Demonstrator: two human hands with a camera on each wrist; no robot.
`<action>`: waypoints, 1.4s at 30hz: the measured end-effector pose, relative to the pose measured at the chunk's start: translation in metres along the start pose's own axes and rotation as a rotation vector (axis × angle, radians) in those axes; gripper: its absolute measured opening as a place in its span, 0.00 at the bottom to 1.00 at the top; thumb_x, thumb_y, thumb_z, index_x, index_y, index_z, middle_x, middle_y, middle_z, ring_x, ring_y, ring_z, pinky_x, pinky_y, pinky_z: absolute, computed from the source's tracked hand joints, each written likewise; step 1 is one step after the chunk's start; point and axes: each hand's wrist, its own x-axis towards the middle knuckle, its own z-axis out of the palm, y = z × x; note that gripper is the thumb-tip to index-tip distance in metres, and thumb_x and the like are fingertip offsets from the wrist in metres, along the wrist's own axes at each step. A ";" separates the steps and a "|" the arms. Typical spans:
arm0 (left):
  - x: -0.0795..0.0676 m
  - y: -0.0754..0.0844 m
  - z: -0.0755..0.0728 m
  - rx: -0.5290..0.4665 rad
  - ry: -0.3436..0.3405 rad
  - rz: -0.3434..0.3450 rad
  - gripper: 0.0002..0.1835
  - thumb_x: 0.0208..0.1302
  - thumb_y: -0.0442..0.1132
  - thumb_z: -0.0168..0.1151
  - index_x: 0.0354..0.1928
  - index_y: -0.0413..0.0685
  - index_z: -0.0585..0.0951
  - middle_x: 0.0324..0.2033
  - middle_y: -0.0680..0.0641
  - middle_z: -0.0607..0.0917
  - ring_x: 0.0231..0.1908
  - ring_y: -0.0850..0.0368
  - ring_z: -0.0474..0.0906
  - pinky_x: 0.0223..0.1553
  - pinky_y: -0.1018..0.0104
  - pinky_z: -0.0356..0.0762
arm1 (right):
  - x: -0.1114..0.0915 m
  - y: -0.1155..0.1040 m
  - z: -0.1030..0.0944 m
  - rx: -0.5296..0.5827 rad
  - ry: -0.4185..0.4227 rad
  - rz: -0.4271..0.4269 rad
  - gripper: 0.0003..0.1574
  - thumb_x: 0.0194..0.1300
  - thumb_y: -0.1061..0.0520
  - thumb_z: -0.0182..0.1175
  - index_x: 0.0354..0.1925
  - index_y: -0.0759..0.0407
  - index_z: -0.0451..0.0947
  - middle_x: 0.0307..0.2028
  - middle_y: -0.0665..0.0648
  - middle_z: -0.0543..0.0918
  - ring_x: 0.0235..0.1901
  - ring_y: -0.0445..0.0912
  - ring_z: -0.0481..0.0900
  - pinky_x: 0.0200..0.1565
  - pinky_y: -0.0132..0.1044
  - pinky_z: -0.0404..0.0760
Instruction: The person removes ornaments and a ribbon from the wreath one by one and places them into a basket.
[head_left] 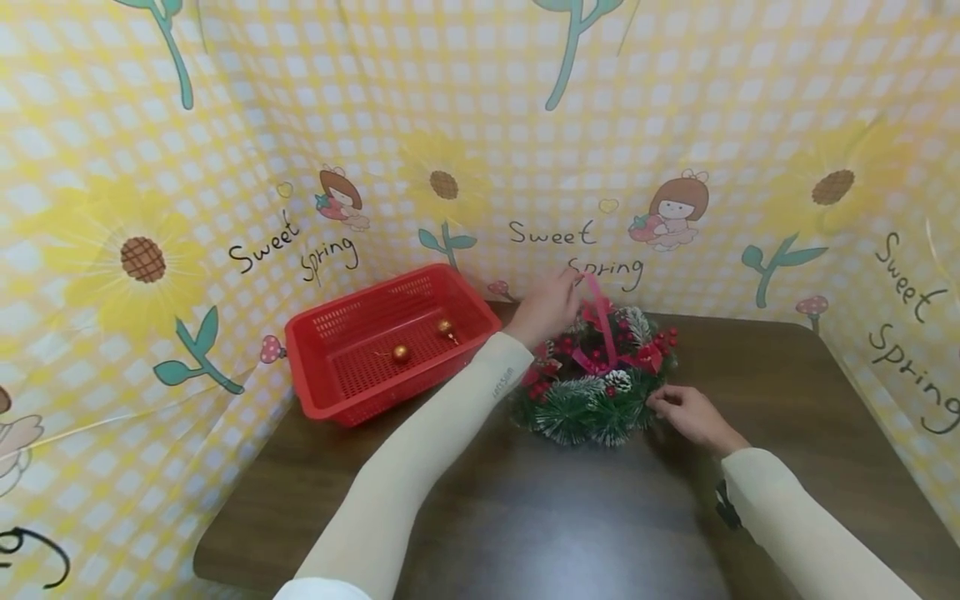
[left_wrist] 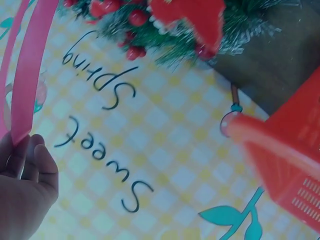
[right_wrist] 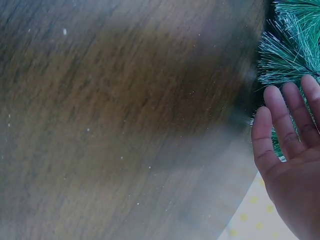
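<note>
A green Christmas wreath (head_left: 585, 408) with red berries, red flowers, frosted tips and a pine cone lies on the wooden table. From it rises a pink ribbon (head_left: 604, 321), drawn up into a loop. My left hand (head_left: 551, 304) pinches the top of that ribbon above the wreath; in the left wrist view the ribbon (left_wrist: 31, 75) runs down to the fingertips. At the wreath's right edge is my right hand (head_left: 693, 412), its fingers loosely extended against the green needles (right_wrist: 287, 55) in the right wrist view.
A red plastic basket (head_left: 341, 408) stands left of the wreath on the table (head_left: 525, 525). Inside are two small gold baubles, one gold bauble (head_left: 401, 354) nearer the middle. Behind the table hangs a yellow checked cloth (head_left: 480, 108) with sunflowers and lettering.
</note>
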 end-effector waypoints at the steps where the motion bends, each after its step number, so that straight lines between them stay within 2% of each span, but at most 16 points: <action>1: 0.000 0.001 -0.004 -0.004 0.007 0.003 0.18 0.70 0.38 0.47 0.59 0.47 0.73 0.53 0.49 0.77 0.51 0.56 0.73 0.52 0.67 0.70 | 0.000 0.000 0.000 0.001 -0.001 0.004 0.19 0.70 0.50 0.51 0.47 0.62 0.78 0.41 0.59 0.81 0.40 0.52 0.76 0.43 0.51 0.75; 8: 0.002 0.005 -0.032 -0.043 0.045 0.006 0.19 0.69 0.35 0.46 0.60 0.44 0.72 0.54 0.48 0.75 0.52 0.55 0.73 0.52 0.67 0.70 | -0.002 -0.002 0.001 0.019 -0.015 0.018 0.20 0.70 0.50 0.51 0.49 0.63 0.78 0.43 0.61 0.80 0.42 0.53 0.76 0.45 0.53 0.74; 13: 0.003 0.004 -0.055 -0.052 0.115 0.013 0.19 0.67 0.32 0.48 0.59 0.41 0.73 0.53 0.45 0.75 0.54 0.53 0.70 0.56 0.68 0.66 | -0.004 -0.001 0.001 0.011 -0.010 -0.012 0.20 0.71 0.50 0.51 0.48 0.63 0.78 0.44 0.61 0.80 0.41 0.52 0.76 0.45 0.53 0.75; 22: 0.003 -0.010 -0.096 -0.030 0.227 0.062 0.19 0.65 0.33 0.49 0.57 0.38 0.74 0.53 0.42 0.76 0.55 0.49 0.70 0.58 0.66 0.63 | -0.006 -0.003 0.001 0.003 0.002 -0.038 0.19 0.71 0.51 0.51 0.48 0.64 0.78 0.42 0.61 0.80 0.41 0.53 0.76 0.43 0.52 0.75; 28: -0.002 -0.023 -0.120 -0.098 0.288 0.090 0.18 0.66 0.31 0.47 0.56 0.34 0.74 0.52 0.41 0.75 0.52 0.50 0.71 0.55 0.67 0.66 | -0.006 -0.005 0.002 0.003 -0.001 -0.037 0.19 0.71 0.51 0.51 0.48 0.64 0.78 0.42 0.61 0.81 0.41 0.53 0.76 0.43 0.52 0.75; 33: -0.007 -0.036 -0.140 -0.094 0.323 0.053 0.18 0.65 0.30 0.48 0.55 0.34 0.73 0.52 0.40 0.74 0.51 0.49 0.70 0.54 0.65 0.67 | -0.006 -0.005 0.003 0.000 0.001 -0.042 0.19 0.71 0.51 0.51 0.48 0.64 0.78 0.43 0.61 0.81 0.41 0.53 0.77 0.43 0.52 0.75; 38: -0.015 -0.054 -0.164 -0.081 0.367 -0.023 0.19 0.63 0.29 0.49 0.56 0.34 0.73 0.52 0.41 0.74 0.50 0.50 0.69 0.50 0.64 0.69 | -0.005 -0.004 0.004 -0.004 0.002 -0.050 0.19 0.71 0.51 0.51 0.48 0.64 0.78 0.42 0.61 0.81 0.41 0.52 0.76 0.42 0.51 0.76; 42: -0.022 -0.072 -0.183 -0.116 0.396 -0.049 0.14 0.63 0.29 0.48 0.49 0.38 0.76 0.48 0.44 0.73 0.49 0.53 0.68 0.49 0.67 0.67 | -0.007 -0.006 0.004 -0.005 0.004 -0.051 0.20 0.71 0.51 0.51 0.48 0.65 0.78 0.42 0.61 0.81 0.40 0.53 0.76 0.42 0.51 0.76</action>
